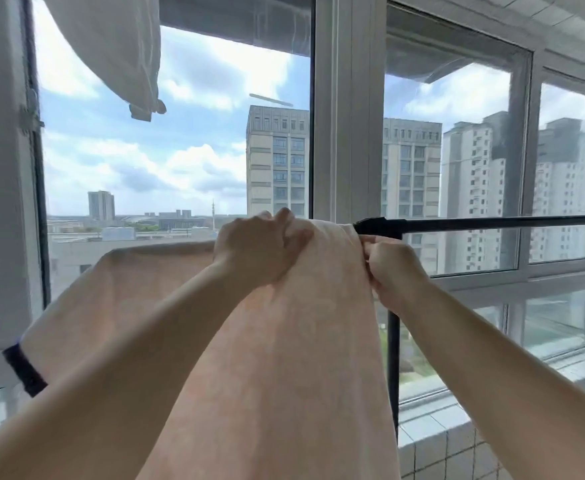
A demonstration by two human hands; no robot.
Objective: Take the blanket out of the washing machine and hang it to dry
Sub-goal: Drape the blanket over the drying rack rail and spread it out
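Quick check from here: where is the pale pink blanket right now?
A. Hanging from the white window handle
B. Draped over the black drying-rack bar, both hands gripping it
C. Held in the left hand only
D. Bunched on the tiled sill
B: the pale pink blanket hangs over the black drying-rack bar, with the left hand and right hand both gripping its top fold.

I count two hands, left hand (256, 247) and right hand (393, 268), one pink blanket (284, 358), one black rail (492, 222), one white cloth (111, 46).

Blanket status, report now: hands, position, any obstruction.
Left hand and right hand both gripping the blanket at the top. Blanket draped over the black rail, bunched at its left end. Nothing blocking.
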